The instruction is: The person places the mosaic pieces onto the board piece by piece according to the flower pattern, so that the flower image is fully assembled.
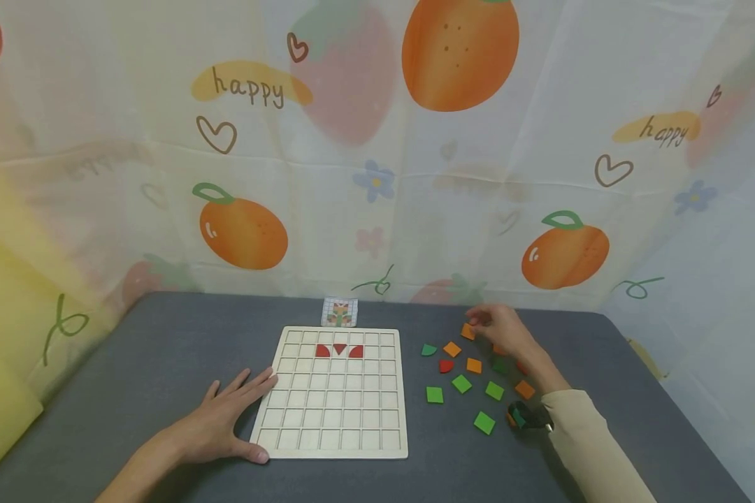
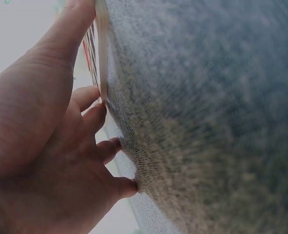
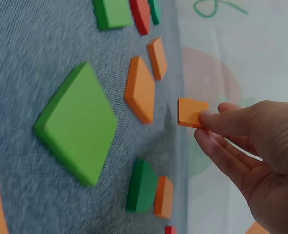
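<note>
A white gridded board (image 1: pixel 336 419) lies on the dark grey table, with a few red pieces (image 1: pixel 356 351) set in an upper row. My left hand (image 1: pixel 217 423) rests at the board's left edge, fingers spread; in the left wrist view the thumb and fingertips (image 2: pixel 95 95) touch the board's side and the table. Between thumb and fingers, my right hand (image 1: pixel 502 330) pinches an orange square tile (image 3: pixel 191 112), held above the table at the right. Loose tiles lie around and below it, among them a green square tile (image 1: pixel 493 390) and an orange tile (image 1: pixel 474 365).
A small pattern card (image 1: pixel 339 312) lies just behind the board. Several green, orange and red pieces are scattered right of the board, including a red quarter-round piece (image 1: pixel 446 366). A fruit-printed curtain (image 1: pixel 377 230) hangs behind the table (image 1: pixel 182 342).
</note>
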Tool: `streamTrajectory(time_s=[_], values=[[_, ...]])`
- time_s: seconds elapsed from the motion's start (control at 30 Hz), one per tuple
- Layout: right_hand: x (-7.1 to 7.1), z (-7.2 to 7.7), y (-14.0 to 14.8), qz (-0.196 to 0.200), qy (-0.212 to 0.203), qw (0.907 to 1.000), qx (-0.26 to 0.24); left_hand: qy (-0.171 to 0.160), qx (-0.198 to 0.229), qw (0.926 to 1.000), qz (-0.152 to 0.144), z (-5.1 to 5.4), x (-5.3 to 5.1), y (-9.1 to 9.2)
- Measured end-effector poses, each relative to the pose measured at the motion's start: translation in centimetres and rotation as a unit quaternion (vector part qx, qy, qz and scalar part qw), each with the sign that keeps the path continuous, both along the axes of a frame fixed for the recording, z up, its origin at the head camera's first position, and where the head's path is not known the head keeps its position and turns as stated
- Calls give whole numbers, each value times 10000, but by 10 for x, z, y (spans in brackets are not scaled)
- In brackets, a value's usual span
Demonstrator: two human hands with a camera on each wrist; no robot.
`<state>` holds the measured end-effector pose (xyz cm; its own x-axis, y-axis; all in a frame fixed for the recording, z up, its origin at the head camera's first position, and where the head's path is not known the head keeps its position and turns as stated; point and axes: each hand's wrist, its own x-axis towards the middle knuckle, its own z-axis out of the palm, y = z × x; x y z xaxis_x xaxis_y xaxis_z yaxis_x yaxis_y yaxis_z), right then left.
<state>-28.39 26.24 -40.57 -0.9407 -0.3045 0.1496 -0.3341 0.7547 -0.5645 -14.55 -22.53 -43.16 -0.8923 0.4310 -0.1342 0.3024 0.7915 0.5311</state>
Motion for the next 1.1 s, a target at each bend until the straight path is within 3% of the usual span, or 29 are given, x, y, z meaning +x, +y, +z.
streamTrajectory(time_s=[0.63,0.97,1.1], values=[[3,7,-37,720,268,9970,-77,24,41,10000,-23,0,0,0],[4,9,-67,634,-72,9978,-196,40,104,9999,-30,1,1,-2],[0,9,-82,911,173,9952,-320,49,83,9999,-45,1,1,-2]])
